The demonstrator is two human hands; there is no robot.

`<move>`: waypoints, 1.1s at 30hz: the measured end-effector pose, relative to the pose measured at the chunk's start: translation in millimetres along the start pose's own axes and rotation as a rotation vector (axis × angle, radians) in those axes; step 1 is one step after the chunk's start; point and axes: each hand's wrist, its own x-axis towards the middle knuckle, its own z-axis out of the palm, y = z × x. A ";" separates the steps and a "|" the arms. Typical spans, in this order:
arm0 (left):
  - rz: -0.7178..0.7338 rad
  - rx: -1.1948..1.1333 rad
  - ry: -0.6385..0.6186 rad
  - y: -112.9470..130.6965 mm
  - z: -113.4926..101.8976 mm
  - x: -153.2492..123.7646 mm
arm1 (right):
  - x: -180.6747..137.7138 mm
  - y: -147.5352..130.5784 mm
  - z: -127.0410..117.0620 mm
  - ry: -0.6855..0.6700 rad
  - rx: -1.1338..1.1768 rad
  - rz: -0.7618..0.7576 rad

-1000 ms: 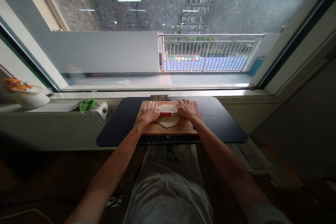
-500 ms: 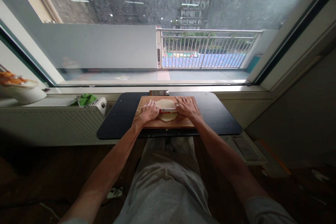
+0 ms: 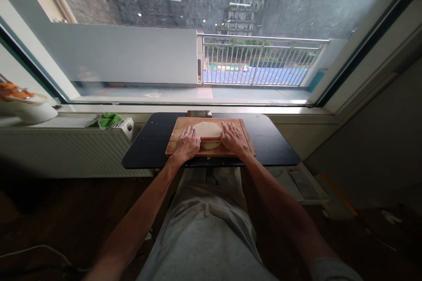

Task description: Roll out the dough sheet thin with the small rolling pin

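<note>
A flat sheet of dough lies on a wooden cutting board, on a dark tabletop. Across the dough's nearer part rests a thin reddish roller, with dough showing on both sides of it. My left hand presses on the roller's left end, its fingers stretched forward and close together. On the right end, my right hand lies palm down with fingers spread. Both palms hide the roller's ends. Whitish powder shows on the fingers.
A phone-like dark slab lies behind the board, by the window sill. To the left, a green cloth sits on a radiator, beside a white pot. Small crumbs dot the table's near edge.
Both hands have turned the roller slightly: its white printed side faced up before, and now a plain red side shows. The camera view has shifted a little.
</note>
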 end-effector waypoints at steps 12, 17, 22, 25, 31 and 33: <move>0.069 -0.019 0.107 1.4 3.9 -30.8 | -19.0 -10.3 4.0 0.107 0.019 0.012; 0.092 -0.021 0.119 2.5 1.2 -47.6 | -34.1 -14.7 9.6 0.159 0.023 0.001; 0.117 -0.021 0.155 3.8 0.2 -64.1 | -47.5 -18.4 8.9 0.188 -0.007 0.023; 0.111 -0.018 0.168 3.6 2.7 -67.1 | -49.1 -17.4 9.4 0.173 -0.030 0.023; 0.120 -0.070 0.130 -5.4 2.1 -48.2 | -30.6 -9.3 8.8 0.125 -0.064 -0.047; 0.115 -0.064 0.104 -10.2 1.5 -34.4 | -18.7 -6.5 8.1 0.095 -0.066 -0.050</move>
